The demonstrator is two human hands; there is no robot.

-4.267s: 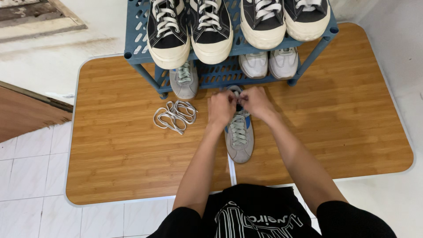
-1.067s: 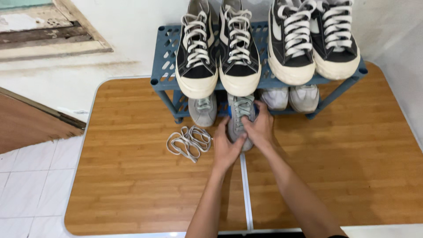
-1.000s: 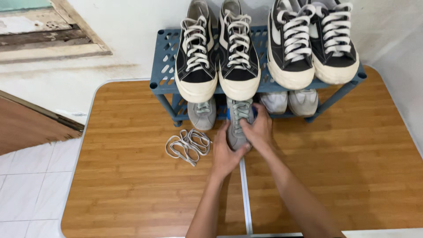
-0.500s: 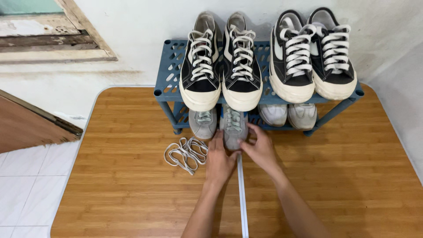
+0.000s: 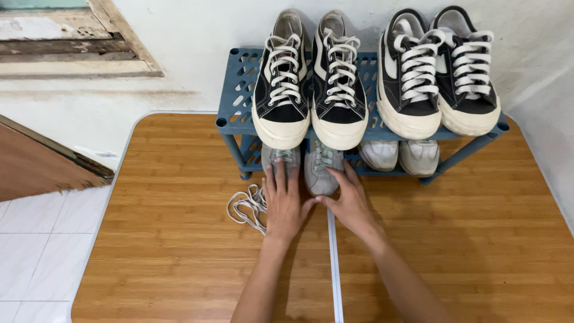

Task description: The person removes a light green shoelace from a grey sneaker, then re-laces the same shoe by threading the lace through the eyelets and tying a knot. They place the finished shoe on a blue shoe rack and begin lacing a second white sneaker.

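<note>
My left hand (image 5: 283, 203) lies flat, fingers spread, its fingertips on the toe of the left grey sneaker (image 5: 275, 157) on the lower shelf of the blue plastic shoe rack (image 5: 235, 118). Beside it, my right hand (image 5: 348, 198) rests open against the right side of the toe of the second grey sneaker (image 5: 321, 172), which has pale green laces. Both grey shoes sit side by side under the top shelf. A loose grey-white shoelace (image 5: 246, 206) lies bunched on the wooden board (image 5: 173, 239), just left of my left hand.
Two pairs of black sneakers with white laces (image 5: 308, 90) (image 5: 439, 78) fill the top shelf. A white pair (image 5: 399, 157) sits on the lower shelf at right. A wall stands behind the rack, a wooden door (image 5: 42, 161) at left, white tiles (image 5: 36, 251) beyond the board.
The laced grey sneaker has gone from the board into the lower shelf beside its mate. My left hand shifted left onto the other grey shoe; both hands have opened.
</note>
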